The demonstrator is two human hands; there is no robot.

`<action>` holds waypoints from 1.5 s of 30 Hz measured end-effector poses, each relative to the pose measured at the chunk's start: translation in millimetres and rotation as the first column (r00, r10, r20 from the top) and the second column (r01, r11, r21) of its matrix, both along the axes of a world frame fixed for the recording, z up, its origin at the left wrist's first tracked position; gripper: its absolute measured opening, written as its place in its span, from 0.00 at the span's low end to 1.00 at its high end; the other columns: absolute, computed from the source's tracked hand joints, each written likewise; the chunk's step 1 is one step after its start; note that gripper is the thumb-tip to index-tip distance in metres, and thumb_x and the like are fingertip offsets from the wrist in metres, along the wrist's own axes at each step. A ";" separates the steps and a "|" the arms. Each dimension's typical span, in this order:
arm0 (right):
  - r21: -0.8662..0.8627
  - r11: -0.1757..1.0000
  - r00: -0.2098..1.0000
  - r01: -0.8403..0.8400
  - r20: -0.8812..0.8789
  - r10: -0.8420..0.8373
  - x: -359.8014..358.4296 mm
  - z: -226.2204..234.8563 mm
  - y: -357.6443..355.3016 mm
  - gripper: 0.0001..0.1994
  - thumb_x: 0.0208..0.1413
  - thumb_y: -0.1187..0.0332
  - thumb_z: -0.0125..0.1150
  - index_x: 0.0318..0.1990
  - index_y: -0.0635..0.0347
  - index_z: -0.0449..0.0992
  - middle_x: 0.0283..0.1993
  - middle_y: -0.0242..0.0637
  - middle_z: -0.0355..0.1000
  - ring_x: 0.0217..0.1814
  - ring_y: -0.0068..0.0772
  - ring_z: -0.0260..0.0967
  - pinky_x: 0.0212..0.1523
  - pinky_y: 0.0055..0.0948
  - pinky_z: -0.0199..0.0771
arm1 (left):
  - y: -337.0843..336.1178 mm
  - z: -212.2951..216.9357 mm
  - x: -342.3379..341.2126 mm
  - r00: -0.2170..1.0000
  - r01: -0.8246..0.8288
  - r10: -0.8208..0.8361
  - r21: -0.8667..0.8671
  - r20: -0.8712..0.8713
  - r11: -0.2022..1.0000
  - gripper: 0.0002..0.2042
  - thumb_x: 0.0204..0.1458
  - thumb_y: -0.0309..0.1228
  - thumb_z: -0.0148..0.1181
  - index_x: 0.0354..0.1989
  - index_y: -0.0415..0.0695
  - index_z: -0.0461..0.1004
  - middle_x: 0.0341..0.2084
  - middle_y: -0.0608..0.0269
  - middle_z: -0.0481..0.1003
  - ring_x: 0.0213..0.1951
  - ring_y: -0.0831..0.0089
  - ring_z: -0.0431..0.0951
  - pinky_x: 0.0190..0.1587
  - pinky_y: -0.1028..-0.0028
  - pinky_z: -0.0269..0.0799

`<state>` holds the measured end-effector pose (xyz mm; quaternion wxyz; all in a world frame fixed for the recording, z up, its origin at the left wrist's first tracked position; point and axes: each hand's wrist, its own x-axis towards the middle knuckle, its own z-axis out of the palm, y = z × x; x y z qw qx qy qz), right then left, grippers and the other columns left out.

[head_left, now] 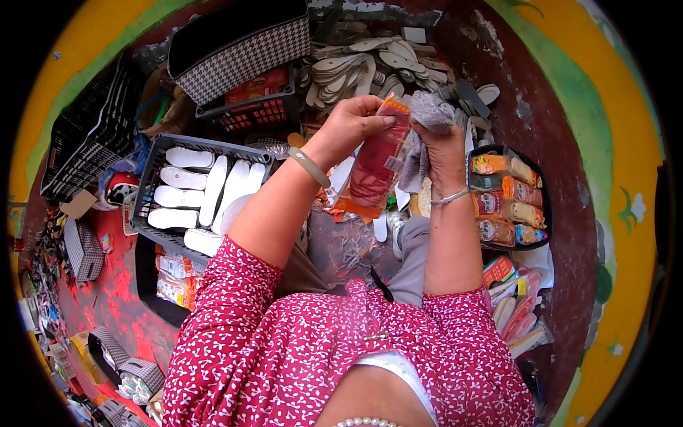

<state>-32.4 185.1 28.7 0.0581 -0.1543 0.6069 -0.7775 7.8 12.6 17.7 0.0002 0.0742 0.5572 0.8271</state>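
The left hand (352,124) pinches the top of a long, flat packet (371,167) between thumb and fingers. The packet is red and orange, and you can see through part of it. It is up in the air in front of the person, leaning a bit, with its top end to the right. The right hand (445,153) is closed around a fuzzy gray cloth (432,114). Some of the cloth sticks out on top, and some hangs down beside the packet. I cannot tell if the right hand touches the packet too.

To the left is a gray crate (167,238) with white shoe insoles (213,192) in it. Some lie across and some lie the long way. To the right is a black basket (528,247) full of small, bright packs (523,192). Past the hands is a big, messy heap of more insoles (356,67). A black and white checked box (245,53) sits tipped next to the heap. Under it is a dark crate (245,117) with red things inside.
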 end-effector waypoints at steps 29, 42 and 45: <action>-0.059 0.970 0.971 -0.237 0.029 0.239 10.7 4.8 -12.4 0.27 0.50 0.71 0.63 0.58 0.60 0.60 0.46 0.32 0.69 0.45 0.19 0.65 0.46 0.20 0.67 | 8.4 -4.1 7.9 0.996 0.005 0.000 0.047 -0.094 0.999 0.12 0.56 0.25 0.50 0.49 0.39 0.67 0.41 0.66 0.71 0.42 0.82 0.70 0.47 0.80 0.66; -0.097 0.984 0.988 0.148 -0.040 -0.152 0.2 -1.4 -10.4 0.10 0.48 0.67 0.66 0.32 0.61 0.72 0.27 0.25 0.69 0.27 0.14 0.62 0.28 0.17 0.64 | 17.6 1.0 14.6 0.980 0.184 -0.189 0.073 0.068 0.980 0.28 0.43 0.19 0.63 0.54 0.38 0.59 0.42 0.64 0.70 0.45 0.77 0.71 0.50 0.75 0.66; -0.134 0.978 0.987 0.159 0.020 -0.158 -6.1 0.7 -3.0 0.11 0.50 0.64 0.65 0.31 0.62 0.72 0.27 0.26 0.68 0.27 0.15 0.62 0.28 0.17 0.64 | 18.3 0.2 14.0 0.964 0.242 -0.254 0.145 0.074 0.959 0.27 0.43 0.17 0.60 0.54 0.36 0.60 0.44 0.61 0.71 0.46 0.74 0.72 0.51 0.73 0.67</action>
